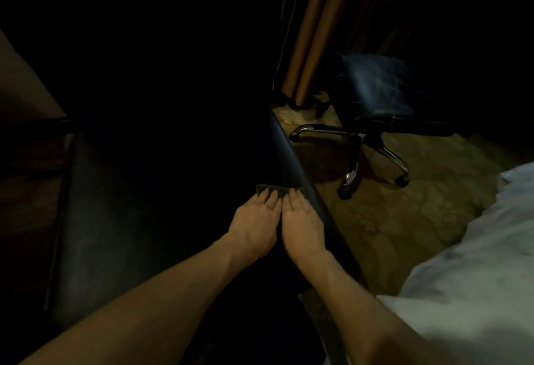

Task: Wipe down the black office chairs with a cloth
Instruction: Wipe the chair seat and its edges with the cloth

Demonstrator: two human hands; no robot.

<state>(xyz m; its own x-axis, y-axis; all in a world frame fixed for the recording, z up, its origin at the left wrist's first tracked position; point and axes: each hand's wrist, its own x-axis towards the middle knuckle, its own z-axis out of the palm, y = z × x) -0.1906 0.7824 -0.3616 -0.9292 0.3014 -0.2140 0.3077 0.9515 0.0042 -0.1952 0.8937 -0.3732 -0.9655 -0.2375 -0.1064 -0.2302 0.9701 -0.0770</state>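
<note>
Both hands, left hand point(255, 224) and right hand point(302, 227), press the cloth point(271, 189) beneath their fingertips

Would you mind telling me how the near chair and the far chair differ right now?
The near chair fills the foreground with both hands pressing a cloth on it; the far chair stands untouched. The far chair shows its chrome wheeled base; the near chair's base is hidden. Both are black and glossy.

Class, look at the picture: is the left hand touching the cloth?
Touching. The head view shows the left hand with its straight fingers lying flat on the dark cloth, no gap between them.
</note>
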